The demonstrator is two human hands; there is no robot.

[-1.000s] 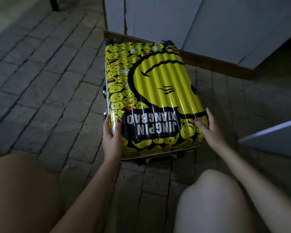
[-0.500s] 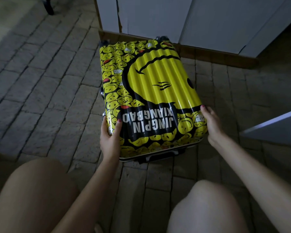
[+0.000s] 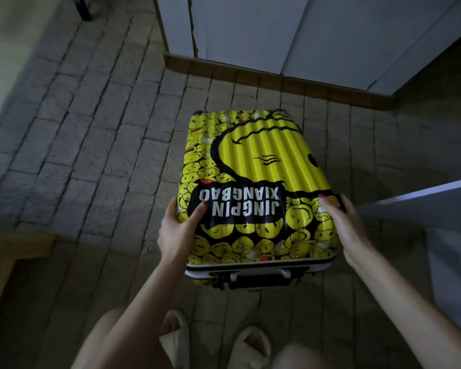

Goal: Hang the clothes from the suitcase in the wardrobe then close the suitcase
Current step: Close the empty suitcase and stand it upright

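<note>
Gripping the suitcase [image 3: 256, 187] by its two long sides, the person keeps it flat on the stone floor [image 3: 91, 145], just short of the white wardrobe [image 3: 250, 33], apparently to square it before opening.

Head view: the left hand [image 3: 177, 230] curls round the left edge, thumb on the lid. The right hand [image 3: 341, 222] wraps the right edge; its fingertips pass out of sight. The lid is closed, so no clothes are visible. Dim light obscures latches. Slippers [image 3: 253, 347] show below.

suitcase [image 3: 258, 187] shut, flat on floor | L hand [image 3: 177, 230] + R hand [image 3: 343, 227] grip sides
</note>
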